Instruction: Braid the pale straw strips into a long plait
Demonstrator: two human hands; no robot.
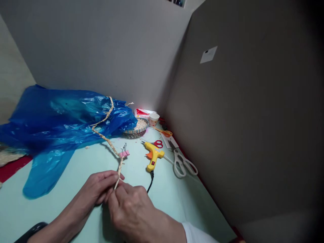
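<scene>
A pale braided cord [103,136] runs from over the blue plastic bag down to my hands. My left hand [105,184] pinches the near end of the braid between thumb and fingers. Close against it on the right, my right hand [131,206] has its fingers closed round the loose strands below the braid; its fingertips are partly hidden. Just beyond my hands, a pink binder clip [124,154] is fastened on the cord.
The blue plastic bag [68,118] lies at the back left. A yellow glue gun [154,156], white-handled scissors [180,163], red-handled scissors [158,144], a woven basket [139,127] and a paper cup [154,119] stand or lie toward the right. Grey panels rise behind and right.
</scene>
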